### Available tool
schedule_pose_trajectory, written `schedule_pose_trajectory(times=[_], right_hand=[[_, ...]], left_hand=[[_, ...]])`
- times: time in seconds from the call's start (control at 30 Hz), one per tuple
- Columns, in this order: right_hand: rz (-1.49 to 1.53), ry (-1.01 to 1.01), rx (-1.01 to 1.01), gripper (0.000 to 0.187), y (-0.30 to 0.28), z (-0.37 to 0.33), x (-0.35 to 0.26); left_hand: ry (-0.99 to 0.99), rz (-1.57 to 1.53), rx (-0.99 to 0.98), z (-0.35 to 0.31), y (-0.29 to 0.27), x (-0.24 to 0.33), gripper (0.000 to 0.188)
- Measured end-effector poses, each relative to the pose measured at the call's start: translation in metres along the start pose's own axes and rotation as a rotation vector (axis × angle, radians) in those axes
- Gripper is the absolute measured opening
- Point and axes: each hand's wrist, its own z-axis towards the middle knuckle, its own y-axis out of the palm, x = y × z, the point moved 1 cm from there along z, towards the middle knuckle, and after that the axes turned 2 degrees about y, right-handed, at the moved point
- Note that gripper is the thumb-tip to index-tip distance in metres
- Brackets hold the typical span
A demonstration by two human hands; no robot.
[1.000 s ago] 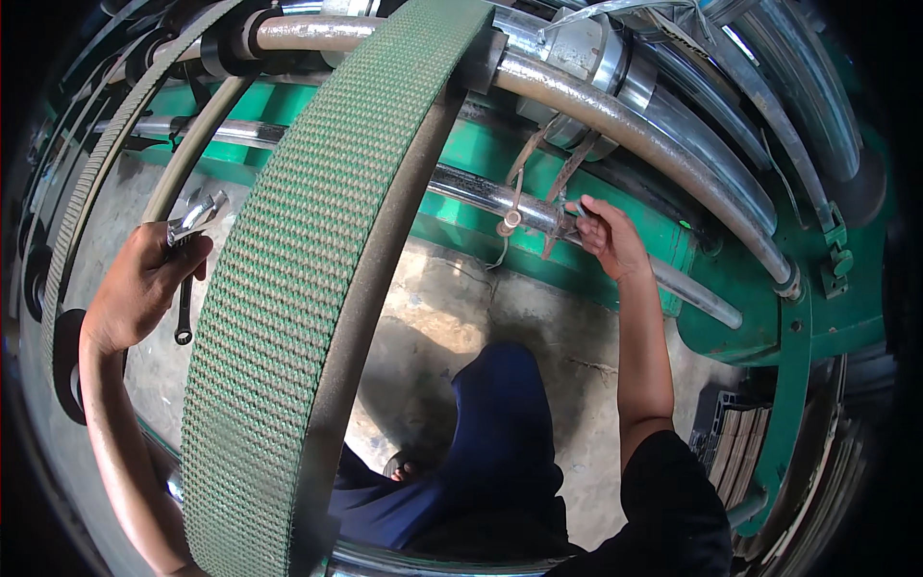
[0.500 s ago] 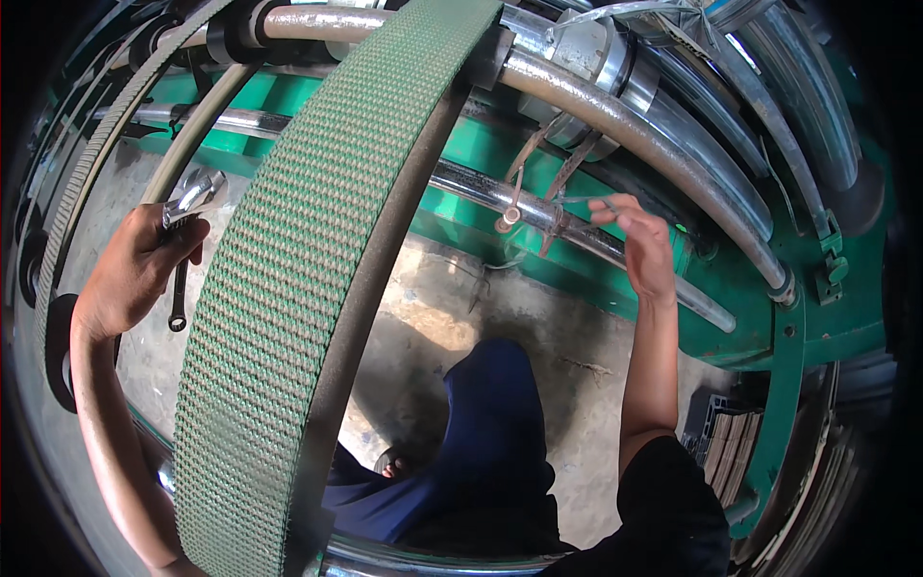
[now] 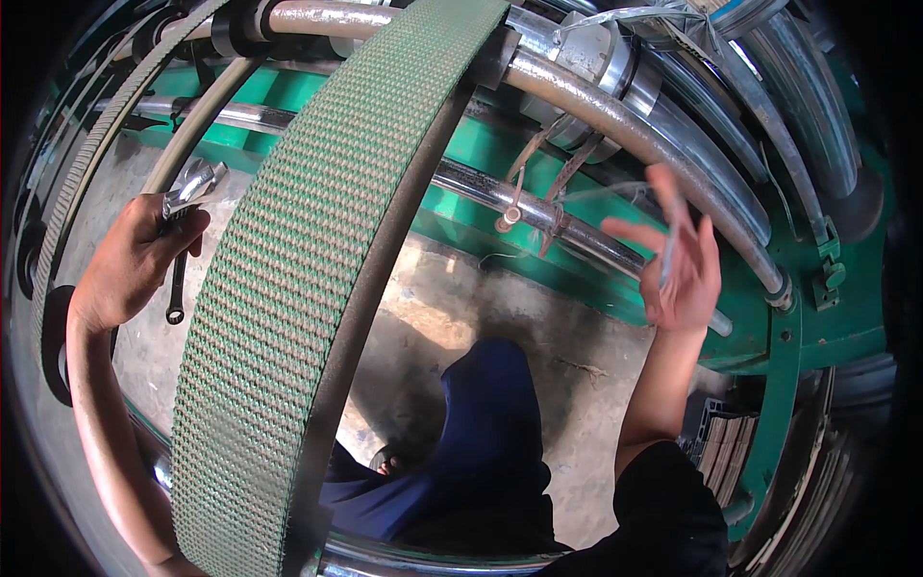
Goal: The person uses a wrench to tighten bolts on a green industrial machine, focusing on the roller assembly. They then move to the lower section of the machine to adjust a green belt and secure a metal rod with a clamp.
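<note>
My left hand [image 3: 125, 260], left of the wide green belt, is closed around wrenches. A shiny wrench head [image 3: 195, 183] shows above its thumb, and a dark ring end [image 3: 175, 313] hangs below the fingers. To the right of the belt, my right hand [image 3: 683, 269] is raised, fingers spread and slightly blurred. A thin translucent strand [image 3: 615, 189] runs from the metal bar [image 3: 481, 190] toward that hand, and a pale strip lies across its palm; it is not gripped as far as I can see. Brown ties wrap the bar beside a small round metal end [image 3: 511, 216].
The textured green belt [image 3: 317, 231] curves between my arms over rollers. A long bent rail [image 3: 625, 111] crosses above my right hand. Green machine frame [image 3: 784, 423] stands at right, with stacked brown sheets [image 3: 728, 452] beside it. My knee [image 3: 495, 394] is below, over the concrete floor [image 3: 596, 394].
My right hand has moved right and slightly down from the tied bar, and its curled fingers have spread apart. My left hand stays nearly in place with the wrenches.
</note>
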Motion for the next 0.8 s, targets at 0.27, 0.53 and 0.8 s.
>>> schedule_pose_trajectory(times=[0.27,0.53,0.8], right_hand=[[-1.474,-1.645,0.302,0.08,0.015,-0.027,-0.049],[-1.851,-1.667,0.519,0.094,0.005,-0.047,-0.116],[-1.633,0.687,0.244,0.033,0.023,-0.022,-0.072]], left_hand=[[-0.053,-0.015,0.025,-0.006,-0.004,0.005,0.035],[-0.013,0.01,0.041,-0.007,-0.002,0.001,0.037],[-0.062,0.064,-0.004,-0.005,-0.002,0.01,0.036]])
